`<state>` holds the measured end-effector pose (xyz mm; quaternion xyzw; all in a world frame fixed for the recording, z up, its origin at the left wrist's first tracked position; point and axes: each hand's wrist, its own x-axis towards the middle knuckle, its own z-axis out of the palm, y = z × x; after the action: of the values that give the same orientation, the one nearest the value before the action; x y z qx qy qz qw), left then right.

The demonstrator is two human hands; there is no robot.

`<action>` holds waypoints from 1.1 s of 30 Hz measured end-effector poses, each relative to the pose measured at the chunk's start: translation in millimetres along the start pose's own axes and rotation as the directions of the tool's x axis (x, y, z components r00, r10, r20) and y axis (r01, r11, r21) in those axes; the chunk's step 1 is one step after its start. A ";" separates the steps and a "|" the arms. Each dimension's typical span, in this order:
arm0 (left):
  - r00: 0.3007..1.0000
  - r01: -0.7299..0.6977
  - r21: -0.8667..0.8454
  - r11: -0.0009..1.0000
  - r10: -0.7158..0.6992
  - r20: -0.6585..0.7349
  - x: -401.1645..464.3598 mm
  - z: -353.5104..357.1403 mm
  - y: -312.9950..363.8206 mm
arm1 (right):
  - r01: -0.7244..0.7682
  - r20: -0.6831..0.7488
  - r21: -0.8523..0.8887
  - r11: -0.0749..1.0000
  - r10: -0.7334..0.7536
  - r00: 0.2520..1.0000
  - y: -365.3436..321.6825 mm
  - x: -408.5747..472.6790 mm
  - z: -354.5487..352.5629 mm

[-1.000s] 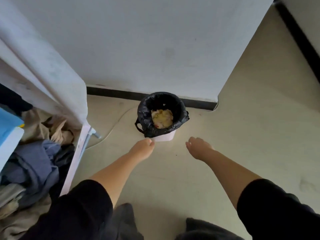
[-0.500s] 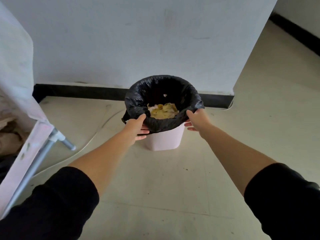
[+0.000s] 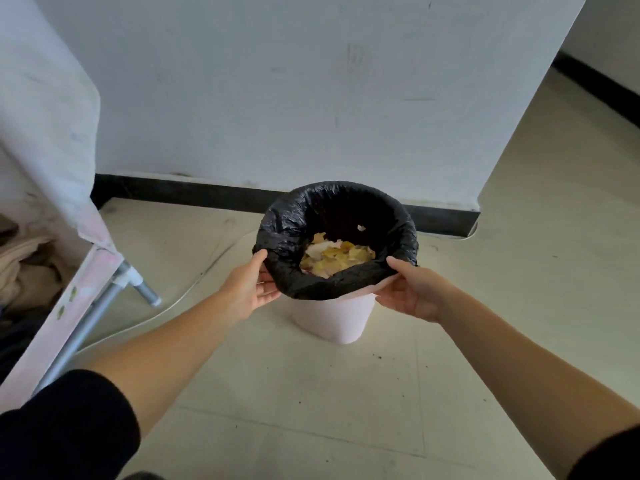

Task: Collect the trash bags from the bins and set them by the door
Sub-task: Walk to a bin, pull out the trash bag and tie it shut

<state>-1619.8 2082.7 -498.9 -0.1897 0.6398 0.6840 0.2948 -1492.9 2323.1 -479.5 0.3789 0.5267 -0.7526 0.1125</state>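
Your left hand (image 3: 247,289) pinches the folded edge of the black trash bag (image 3: 349,216), thumb on top and fingers curled beneath; your right hand (image 3: 412,292) pinches the opposite side the same way, lifting that edge off the rim. The bag still lines the pale pink bin (image 3: 334,320) (yellowish scraps (image 3: 337,256) lie inside), which stands on the floor (image 3: 311,410) near the white wall (image 3: 277,98). A fabric-covered rack (image 3: 48,133) stands left.
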 end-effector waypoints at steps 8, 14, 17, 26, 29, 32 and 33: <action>0.948 0.306 -0.140 0.942 -0.288 0.133 -11.5 9.7 -28.4 | 0.058 -0.081 -0.279 0.959 -0.084 0.993 2.5 1.0 -2.9; 0.982 0.188 -0.251 0.950 -0.185 0.033 -0.6 4.9 -9.1 | 0.158 -0.286 -0.130 0.979 -0.189 0.939 0.3 3.1 0.7; 0.976 0.217 -0.166 0.962 -0.219 0.004 -4.1 -2.2 -2.1 | 0.226 -0.347 -0.240 0.944 -0.301 0.888 1.3 3.3 0.9; 0.939 -0.306 -0.131 0.943 0.275 -0.208 -36.5 -4.3 46.6 | 0.520 -0.241 -0.611 0.597 -0.766 0.596 -15.8 -7.2 24.1; 0.898 -0.423 0.079 0.903 0.430 -0.098 -52.3 15.8 46.5 | 0.561 -0.151 -0.573 0.597 -0.750 0.644 -22.0 -5.4 35.9; 0.878 -0.469 0.281 0.837 0.475 0.054 -61.1 31.8 39.0 | 0.577 -0.062 -0.487 0.656 -0.684 0.727 -26.4 -5.4 45.1; 0.885 -0.462 0.277 0.843 0.458 0.081 -62.3 36.3 37.7 | 0.584 -0.016 -0.421 0.694 -0.649 0.760 -26.6 -9.6 48.6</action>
<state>-1592.9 2108.2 -426.5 0.0183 0.7576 0.6348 0.1505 -1523.4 2289.4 -446.4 0.2093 0.7698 -0.5915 -0.1175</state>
